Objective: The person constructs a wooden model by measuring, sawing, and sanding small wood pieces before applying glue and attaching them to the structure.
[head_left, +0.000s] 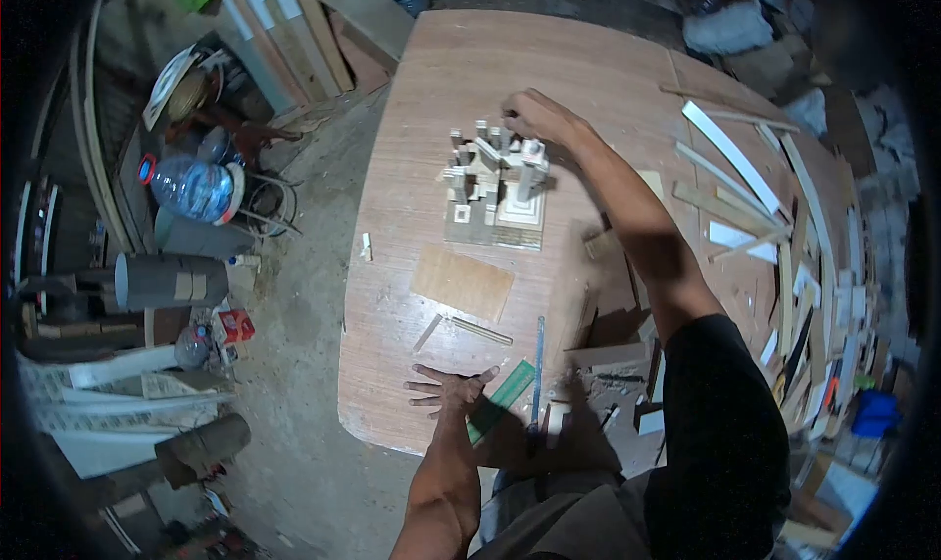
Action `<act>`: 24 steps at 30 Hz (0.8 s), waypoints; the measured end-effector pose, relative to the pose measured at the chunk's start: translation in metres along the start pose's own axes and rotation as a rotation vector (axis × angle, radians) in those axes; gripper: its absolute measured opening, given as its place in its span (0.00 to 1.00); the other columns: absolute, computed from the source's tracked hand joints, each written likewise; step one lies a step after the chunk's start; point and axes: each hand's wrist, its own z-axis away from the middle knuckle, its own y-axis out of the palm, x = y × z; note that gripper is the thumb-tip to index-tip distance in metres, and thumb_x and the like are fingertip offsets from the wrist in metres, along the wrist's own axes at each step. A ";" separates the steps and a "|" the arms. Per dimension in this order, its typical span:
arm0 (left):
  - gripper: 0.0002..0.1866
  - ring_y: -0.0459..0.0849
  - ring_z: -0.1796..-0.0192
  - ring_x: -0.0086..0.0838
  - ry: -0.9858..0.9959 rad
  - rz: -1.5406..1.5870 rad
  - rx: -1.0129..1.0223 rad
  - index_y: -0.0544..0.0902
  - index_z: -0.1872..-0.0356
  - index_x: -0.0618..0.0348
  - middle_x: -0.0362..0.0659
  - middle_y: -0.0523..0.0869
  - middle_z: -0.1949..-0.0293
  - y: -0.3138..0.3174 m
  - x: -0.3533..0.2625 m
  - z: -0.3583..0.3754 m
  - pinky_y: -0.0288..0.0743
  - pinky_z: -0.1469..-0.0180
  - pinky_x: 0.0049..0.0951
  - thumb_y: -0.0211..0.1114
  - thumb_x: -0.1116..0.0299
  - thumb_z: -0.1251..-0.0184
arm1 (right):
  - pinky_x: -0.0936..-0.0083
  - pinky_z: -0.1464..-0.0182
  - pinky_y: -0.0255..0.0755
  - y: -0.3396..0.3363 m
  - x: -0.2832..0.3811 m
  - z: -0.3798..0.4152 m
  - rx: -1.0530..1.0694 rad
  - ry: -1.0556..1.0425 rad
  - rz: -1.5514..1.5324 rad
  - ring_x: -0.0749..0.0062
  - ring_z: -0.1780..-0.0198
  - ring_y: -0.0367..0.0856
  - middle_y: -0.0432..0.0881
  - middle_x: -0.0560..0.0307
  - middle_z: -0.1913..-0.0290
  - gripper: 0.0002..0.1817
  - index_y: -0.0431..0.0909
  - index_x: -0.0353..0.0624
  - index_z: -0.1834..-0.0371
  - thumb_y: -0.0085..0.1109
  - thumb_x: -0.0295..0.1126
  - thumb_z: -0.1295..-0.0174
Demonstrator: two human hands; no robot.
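Note:
My left hand lies with its fingers spread on the table, just left of a green ruler. At the back of a small wooden building model, my right hand reaches in with its fingers curled together; what they hold, if anything, is hidden. The model has several little towers and stepped blocks on a flat base. Between the model and my left hand lie a thin rectangular wooden sheet and thin wooden strips. A narrow blue-grey strip is right of the ruler.
The wooden table carries many loose wood strips along its right side. An open box with scraps stands near my body. On the left, a large water bottle lies on a stand, and boards lean behind.

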 end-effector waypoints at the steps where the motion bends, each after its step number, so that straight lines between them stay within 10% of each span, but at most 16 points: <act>1: 0.92 0.14 0.23 0.68 0.011 -0.027 -0.005 0.13 0.26 0.46 0.65 0.11 0.25 0.003 0.002 -0.004 0.32 0.27 0.78 0.82 0.26 0.77 | 0.53 0.54 0.75 0.003 -0.001 0.001 -0.011 0.026 -0.007 0.42 0.57 0.85 0.85 0.34 0.61 0.11 0.83 0.34 0.60 0.58 0.30 0.40; 7: 0.90 0.07 0.27 0.71 0.058 -0.125 0.091 0.10 0.29 0.62 0.73 0.10 0.30 0.005 0.002 -0.008 0.16 0.26 0.72 0.77 0.23 0.67 | 0.54 0.51 0.77 0.009 0.001 -0.006 0.019 0.073 0.029 0.42 0.53 0.85 0.86 0.34 0.57 0.13 0.84 0.34 0.58 0.60 0.24 0.46; 24: 0.85 0.04 0.29 0.71 0.109 -0.116 0.156 0.13 0.27 0.58 0.69 0.05 0.31 0.011 0.009 -0.019 0.16 0.27 0.72 0.72 0.22 0.59 | 0.56 0.52 0.77 0.000 0.016 -0.002 0.005 0.109 0.092 0.46 0.52 0.85 0.86 0.38 0.57 0.10 0.86 0.37 0.60 0.64 0.26 0.46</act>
